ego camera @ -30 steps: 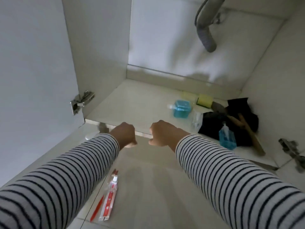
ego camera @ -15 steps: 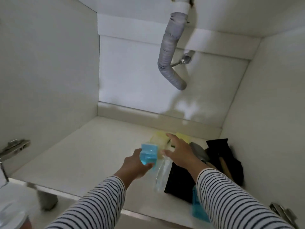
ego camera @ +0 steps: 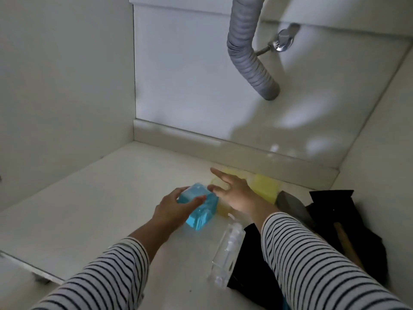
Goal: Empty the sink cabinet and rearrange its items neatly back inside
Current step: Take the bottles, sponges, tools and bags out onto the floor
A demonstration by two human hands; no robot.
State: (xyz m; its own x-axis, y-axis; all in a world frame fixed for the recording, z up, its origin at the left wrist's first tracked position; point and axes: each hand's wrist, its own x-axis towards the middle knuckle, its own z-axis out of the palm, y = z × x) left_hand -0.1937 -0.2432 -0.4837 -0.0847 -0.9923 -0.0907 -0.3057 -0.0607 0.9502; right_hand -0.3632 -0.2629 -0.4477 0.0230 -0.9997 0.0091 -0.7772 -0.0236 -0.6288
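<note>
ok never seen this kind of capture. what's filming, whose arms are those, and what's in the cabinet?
There is no machine here: a person wears one wide-angle camera on the head, looking forward and down, so the striped sleeves are their own arms. The view is into an open sink cabinet with a grey drain hose hanging from above. The left hand has its grip around a blue bottle on the cabinet floor. The right hand is open, fingers spread over yellow sponges, holding nothing. Also on the floor: a clear pump bottle lying on its side, a black cloth or bag, and a hammer resting on it.
</note>
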